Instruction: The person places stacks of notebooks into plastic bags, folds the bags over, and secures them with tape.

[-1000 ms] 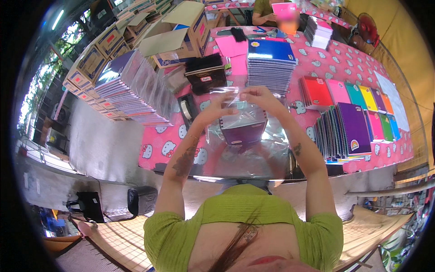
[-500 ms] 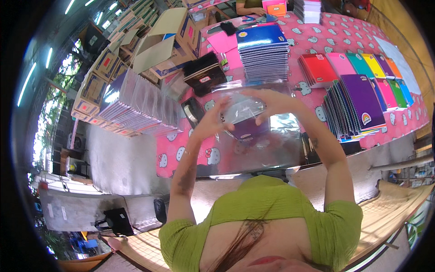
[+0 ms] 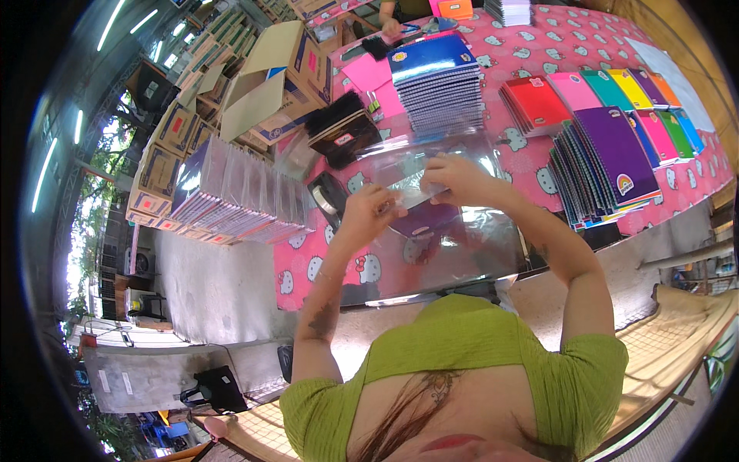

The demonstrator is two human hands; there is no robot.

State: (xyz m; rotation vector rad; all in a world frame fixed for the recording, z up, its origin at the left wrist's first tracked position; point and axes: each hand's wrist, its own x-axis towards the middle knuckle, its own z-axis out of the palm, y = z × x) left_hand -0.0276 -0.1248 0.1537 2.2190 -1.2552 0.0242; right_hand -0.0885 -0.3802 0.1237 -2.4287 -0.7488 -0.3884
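Note:
In front of me a purple notebook (image 3: 427, 222) lies under clear plastic film (image 3: 408, 187), close to the table's near edge. My left hand (image 3: 369, 215) is closed at the left end of a raised fold of the film, fingertips pinched together. Just to its right, my right hand (image 3: 462, 183) pinches the same fold with its fingers curled. Glare on the film hides part of the notebook cover. More glossy clear sheets (image 3: 477, 246) are spread beneath. A black tape dispenser (image 3: 329, 197) stands left of my left hand.
Beyond my hands rises a stack of blue spiral notebooks (image 3: 439, 92). Purple notebooks (image 3: 612, 158) and several coloured ones (image 3: 589, 91) occupy the right. Plastic-covered notebooks (image 3: 239, 189), an open carton (image 3: 285, 81) and a dark box (image 3: 344, 135) are leftward. Another person's hand (image 3: 391, 28) shows at the far side.
Both hands were spread with fingers apart around the notebook's upper part. Now they have closed on the film, which lifts in a fold between them. The view has tilted slightly.

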